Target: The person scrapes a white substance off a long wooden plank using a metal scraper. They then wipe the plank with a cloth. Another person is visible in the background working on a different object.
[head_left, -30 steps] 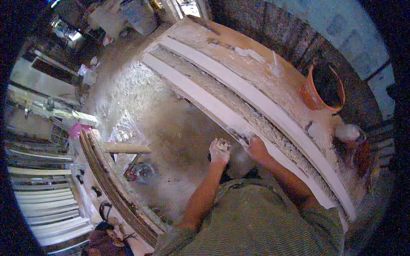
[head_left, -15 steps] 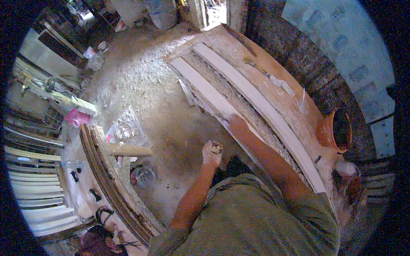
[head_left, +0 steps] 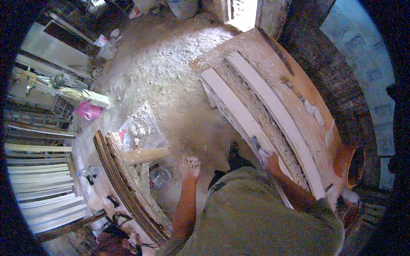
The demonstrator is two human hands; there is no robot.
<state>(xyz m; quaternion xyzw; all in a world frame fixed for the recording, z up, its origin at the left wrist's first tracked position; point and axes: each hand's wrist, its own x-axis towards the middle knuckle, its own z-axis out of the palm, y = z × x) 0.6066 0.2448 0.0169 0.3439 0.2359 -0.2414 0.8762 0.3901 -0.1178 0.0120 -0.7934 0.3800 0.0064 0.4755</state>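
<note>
Two long, pale wooden strips lie side by side on a dusty bench (head_left: pixel 209 57) to my right, with shavings or dust between them. My right hand (head_left: pixel 268 157) is closed on the nearer strip (head_left: pixel 230 104), around a small dark, narrow object (head_left: pixel 256 142) whose kind I cannot make out. Beyond it runs the farther strip (head_left: pixel 273 102), which neither hand touches. My left hand (head_left: pixel 190 167) hangs over the floor, apart from the bench. Its dusty fingers are curled in, and whatever they hold, if anything, is hidden.
An orange pot (head_left: pixel 351 164) stands at the bench's right end. To the left are a narrow table with dark wood strips (head_left: pixel 117 181), a clear plastic jug (head_left: pixel 161 177), a pink bucket (head_left: pixel 88 111) and a stack of pale slats (head_left: pixel 42 183). A bright doorway (head_left: pixel 243 15) opens at the back.
My right hand has slid back along the nearer strip towards me, and the dark object now shows. My left hand has moved left and slightly down. The whole view has shifted.
</note>
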